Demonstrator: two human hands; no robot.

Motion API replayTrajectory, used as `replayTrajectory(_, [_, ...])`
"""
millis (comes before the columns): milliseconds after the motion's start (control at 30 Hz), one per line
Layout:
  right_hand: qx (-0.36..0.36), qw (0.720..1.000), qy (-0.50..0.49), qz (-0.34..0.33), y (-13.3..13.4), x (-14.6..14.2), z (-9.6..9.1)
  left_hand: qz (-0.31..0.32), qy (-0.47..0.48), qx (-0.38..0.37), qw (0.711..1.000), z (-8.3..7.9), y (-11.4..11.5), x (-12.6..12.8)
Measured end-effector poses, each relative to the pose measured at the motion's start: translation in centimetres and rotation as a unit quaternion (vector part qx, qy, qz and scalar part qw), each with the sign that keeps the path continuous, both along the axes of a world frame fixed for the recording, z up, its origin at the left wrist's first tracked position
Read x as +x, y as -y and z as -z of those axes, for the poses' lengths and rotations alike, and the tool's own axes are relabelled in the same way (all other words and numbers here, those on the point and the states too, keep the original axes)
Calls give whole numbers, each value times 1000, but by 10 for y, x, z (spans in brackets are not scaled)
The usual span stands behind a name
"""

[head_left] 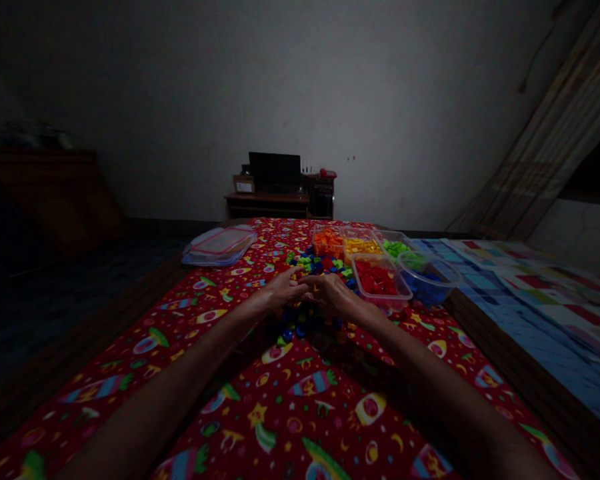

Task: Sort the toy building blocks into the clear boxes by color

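Observation:
My left hand (284, 289) and my right hand (331, 291) meet over a pile of small plastic pieces (300, 328) in blue, green, yellow, orange and red. Both hands have curled fingers, and their fingertips come together or nearly so. Dim light and the fingers hide what is between them. Just right of my right hand stands a clear tub of red pieces (380, 285). Behind it are tubs of orange pieces (329, 243), yellow pieces (363, 248) and green pieces (400, 250). A round tub (430, 283) holds blue pieces.
Stacked clear lids (219, 245) lie at the far left of the red patterned cloth (280, 413). Beyond the cloth, a dark screen (275, 172) stands on a low desk (267, 203). Checked bedding (525, 287) spreads to the right, and a wooden cabinet (45, 200) is at left.

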State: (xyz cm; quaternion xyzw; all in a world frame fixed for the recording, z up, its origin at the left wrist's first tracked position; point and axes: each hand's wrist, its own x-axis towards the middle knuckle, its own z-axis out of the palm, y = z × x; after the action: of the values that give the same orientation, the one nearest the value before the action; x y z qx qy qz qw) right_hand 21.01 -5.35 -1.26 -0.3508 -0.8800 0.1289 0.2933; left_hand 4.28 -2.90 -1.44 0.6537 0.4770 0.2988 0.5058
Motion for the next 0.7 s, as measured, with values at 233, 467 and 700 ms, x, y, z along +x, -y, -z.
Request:
replayTrajectory(233, [6,999,-41,2,-1,-2,-3,26,19,-13,999,3,1,-1])
replayTrajectory(467, [15,987,-93,129,-19,33,-18,-78,-14,90,993,-29,-3,-28])
replayTrajectory(700, [61,952,-32,298,-87,94,-37,-89,-14,146,985,-32,-12,-53])
